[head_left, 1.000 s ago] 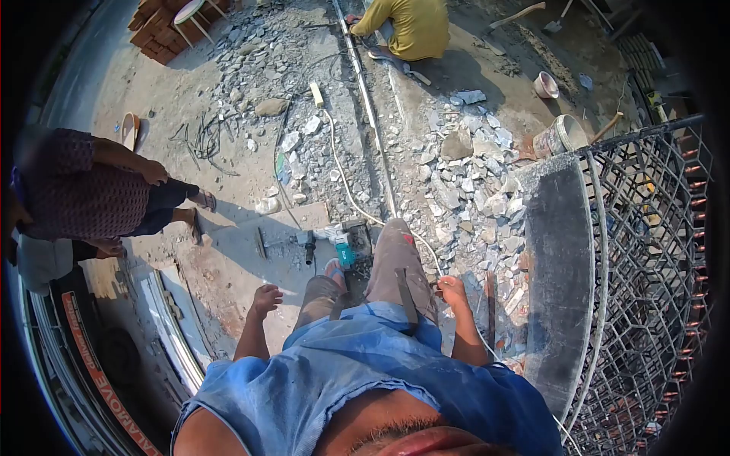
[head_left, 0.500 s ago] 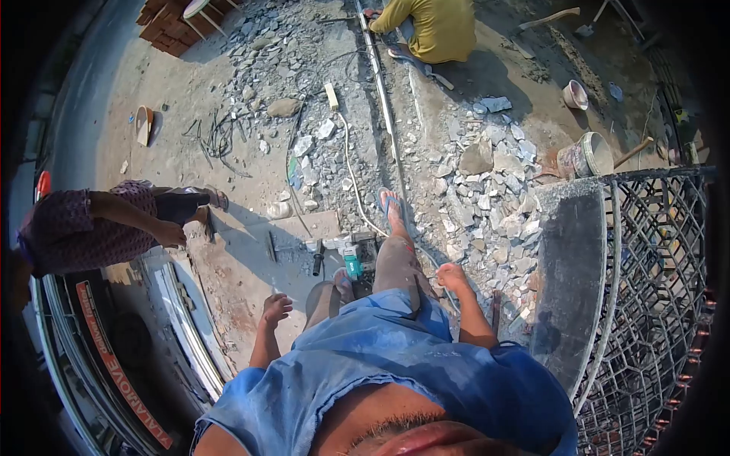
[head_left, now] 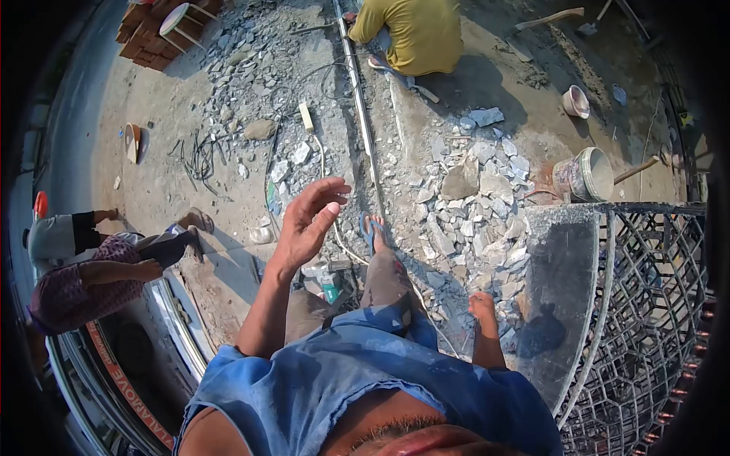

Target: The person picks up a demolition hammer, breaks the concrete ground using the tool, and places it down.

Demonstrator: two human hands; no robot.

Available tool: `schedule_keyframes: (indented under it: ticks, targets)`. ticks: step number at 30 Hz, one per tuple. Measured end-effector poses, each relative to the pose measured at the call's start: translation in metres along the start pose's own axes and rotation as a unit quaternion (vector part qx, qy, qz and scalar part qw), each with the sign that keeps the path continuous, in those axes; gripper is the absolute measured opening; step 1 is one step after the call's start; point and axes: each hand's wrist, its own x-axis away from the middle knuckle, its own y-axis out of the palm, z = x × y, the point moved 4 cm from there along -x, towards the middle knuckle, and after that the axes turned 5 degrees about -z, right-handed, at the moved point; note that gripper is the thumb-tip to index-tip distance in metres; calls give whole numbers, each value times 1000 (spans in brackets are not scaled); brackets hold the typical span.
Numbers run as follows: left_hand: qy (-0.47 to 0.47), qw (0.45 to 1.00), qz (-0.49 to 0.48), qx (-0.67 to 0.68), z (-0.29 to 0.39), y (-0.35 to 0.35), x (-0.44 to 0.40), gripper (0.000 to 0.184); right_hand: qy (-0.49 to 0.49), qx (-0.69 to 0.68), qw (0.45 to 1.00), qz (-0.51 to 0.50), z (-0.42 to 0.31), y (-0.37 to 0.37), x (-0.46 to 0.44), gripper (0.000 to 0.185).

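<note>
My left hand [head_left: 308,226] is raised in front of me with its fingers stretched out and the thumb apart, holding nothing. Below it, partly hidden by my forearm and legs, a teal and grey power tool [head_left: 329,289] lies on the ground. My right hand [head_left: 481,305] hangs low at my side with its fingers curled in, and nothing shows in it. Nearest to that hand is a heap of broken concrete [head_left: 475,201]. A white cord [head_left: 322,163] with a pale extension block [head_left: 306,117] runs over the rubble toward my sandalled foot [head_left: 374,232].
A person in a yellow shirt [head_left: 411,34] crouches ahead beside a long straight bar [head_left: 360,91]. Another person in a patterned top [head_left: 95,277] is at the left. Buckets [head_left: 584,175], a metal lattice [head_left: 646,304], a large stone [head_left: 260,129] and stacked bricks [head_left: 156,34] stand around.
My left hand has risen forward and its fingers have straightened. My right hand has dropped lower and to the right. A second person has come into view behind the one at left.
</note>
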Motion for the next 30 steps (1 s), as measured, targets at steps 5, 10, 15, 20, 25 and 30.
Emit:
schedule_keyframes:
  ticks: [5,10,15,20,25,30]
  targets:
    - [306,935,-123,130,174,58,-15,45,-62,-158,980,-99,38,12,-53,17]
    - [363,898,-183,167,187,72,12,45,-86,-65,991,-85,-91,48,-2,35]
    - [383,886,-186,182,181,52,76,46,-161,-27,983,-79,-127,60,13,39]
    - [393,888,-171,165,182,15,184,48,-145,-28,988,-37,-73,82,42,39]
    - [239,961,-129,47,151,-36,278,49,-139,33,988,-53,32,146,92,35]
    - [-183,923,-65,-333,-4,-95,368,28,-29,-50,988,-141,131,198,201,25]
